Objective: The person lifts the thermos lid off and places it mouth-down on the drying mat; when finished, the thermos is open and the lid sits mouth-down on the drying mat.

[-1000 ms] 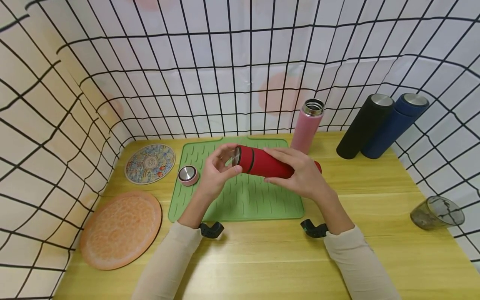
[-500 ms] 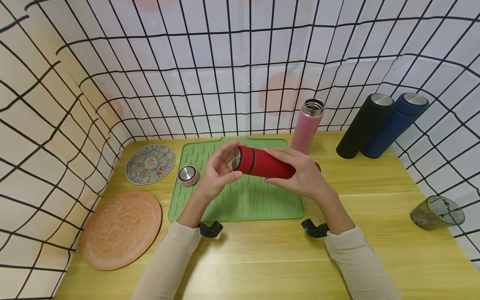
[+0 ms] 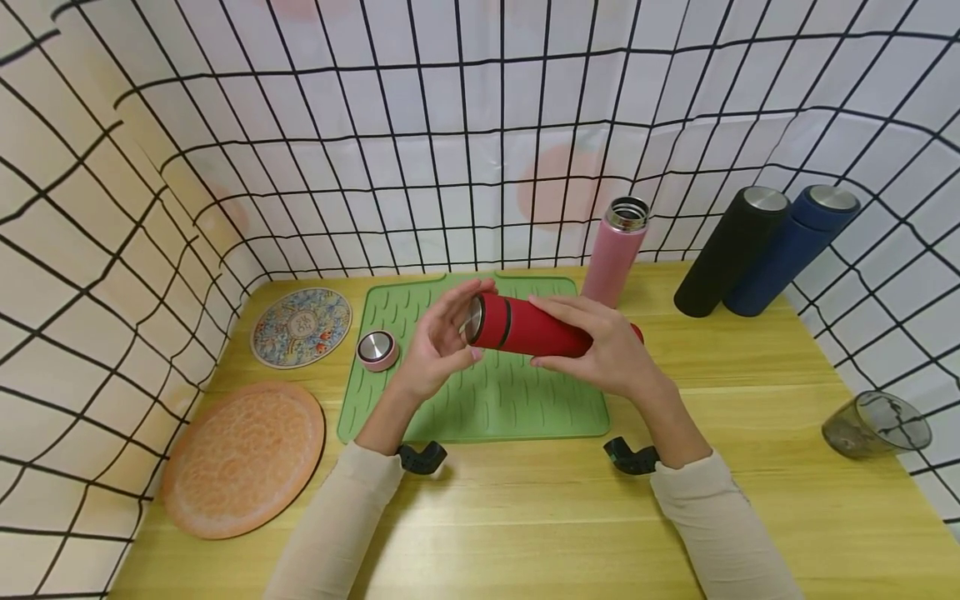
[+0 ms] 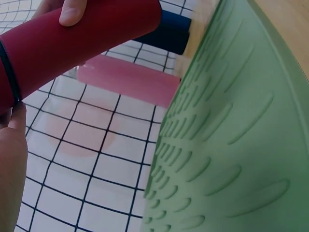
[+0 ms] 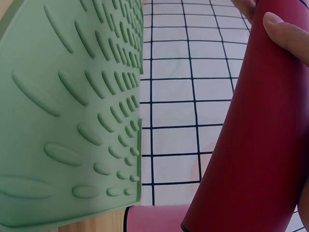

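A red thermos flask (image 3: 543, 325) is held on its side over the green drying mat (image 3: 480, 400), its steel-topped lid (image 3: 491, 321) toward the left. My right hand (image 3: 603, 346) grips the body, thumb on the near side and fingers over the top. Around the lid end, my left hand (image 3: 435, 342) is spread, fingers extended behind it and thumb below its edge. In the left wrist view a fingertip of the left hand (image 4: 12, 159) is right at the flask's dark band. On the mat's left part lies a pink lid (image 3: 377, 350).
A pink flask (image 3: 611, 258) without its lid stands behind the mat's right corner. Black (image 3: 727, 254) and blue flasks (image 3: 787, 254) stand farther right, near a smoky glass (image 3: 873, 425). Left are a patterned round mat (image 3: 300, 327) and an orange one (image 3: 243, 458). Wire mesh (image 3: 435, 167) encloses the table.
My left hand has loosened from the flask's lid: its fingers have straightened and its thumb has come off the lid. The right hand and the flask have stayed nearly still.
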`<state>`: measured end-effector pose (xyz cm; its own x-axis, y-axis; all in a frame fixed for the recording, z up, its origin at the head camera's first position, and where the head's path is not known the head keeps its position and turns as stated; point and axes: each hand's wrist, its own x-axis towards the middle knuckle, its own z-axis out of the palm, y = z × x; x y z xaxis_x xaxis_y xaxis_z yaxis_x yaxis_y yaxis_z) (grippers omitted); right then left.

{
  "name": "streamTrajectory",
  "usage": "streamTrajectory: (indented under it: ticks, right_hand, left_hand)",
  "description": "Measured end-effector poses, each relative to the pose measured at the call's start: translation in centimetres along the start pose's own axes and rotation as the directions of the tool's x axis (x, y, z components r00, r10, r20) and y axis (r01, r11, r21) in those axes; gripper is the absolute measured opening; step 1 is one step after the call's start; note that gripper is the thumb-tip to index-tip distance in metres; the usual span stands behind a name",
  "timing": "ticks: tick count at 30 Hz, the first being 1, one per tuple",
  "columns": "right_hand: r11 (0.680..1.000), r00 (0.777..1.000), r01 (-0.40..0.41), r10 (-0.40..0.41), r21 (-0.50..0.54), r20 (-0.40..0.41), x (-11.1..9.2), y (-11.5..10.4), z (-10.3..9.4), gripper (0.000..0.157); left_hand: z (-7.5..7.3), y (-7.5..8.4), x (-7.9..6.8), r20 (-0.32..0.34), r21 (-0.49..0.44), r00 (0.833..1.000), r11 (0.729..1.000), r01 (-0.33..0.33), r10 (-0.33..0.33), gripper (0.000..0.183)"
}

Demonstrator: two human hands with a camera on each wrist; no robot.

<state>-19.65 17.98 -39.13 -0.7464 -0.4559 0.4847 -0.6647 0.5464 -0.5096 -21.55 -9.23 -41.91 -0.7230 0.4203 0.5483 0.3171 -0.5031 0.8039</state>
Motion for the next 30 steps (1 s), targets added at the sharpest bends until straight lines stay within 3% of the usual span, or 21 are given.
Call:
streamTrajectory:
  ticks: [3, 7, 14, 16, 22, 30]
  right_hand:
    - [1.0, 1.0, 0.001, -0.001, -0.007, 0.001, -0.02, 0.0, 0.03, 0.078]
    - [1.0, 1.0, 0.006, -0.006, -0.017, 0.006, 0.03, -0.08, 0.2, 0.078]
    - [1.0, 1.0, -0.008, 0.008, -0.008, 0.015, 0.03, -0.11, 0.2, 0.078]
    - [1.0, 1.0, -0.013, 0.013, -0.001, 0.017, 0.0, -0.08, 0.14, 0.078]
    - [1.0, 1.0, -0.006, 0.006, -0.003, 0.007, 0.0, -0.04, 0.01, 0.078]
    - [0.998, 1.0, 0.018, -0.019, -0.055, -0.012, 0.08, 0.06, -0.06, 0.077]
  left_hand:
    - [0.16, -0.03, -0.05, -0.071, 0.046, 0.997, 0.998, 0.039, -0.036, 0.072]
    - [0.36, -0.08, -0.1, -0.142, 0.106, 0.988, 0.991, 0.084, -0.068, 0.083]
    - [0.27, -0.13, 0.0, 0.008, 0.071, 1.0, 0.997, -0.003, 0.003, 0.08]
    - [0.24, -0.09, 0.0, 0.022, 0.061, 1.0, 0.998, -0.006, 0.004, 0.08]
    - [0.24, 0.02, -0.07, -0.04, 0.063, 0.999, 0.997, 0.035, -0.032, 0.073]
    - [0.51, -0.08, 0.0, -0.13, 0.081, 0.991, 0.995, 0.051, -0.04, 0.078]
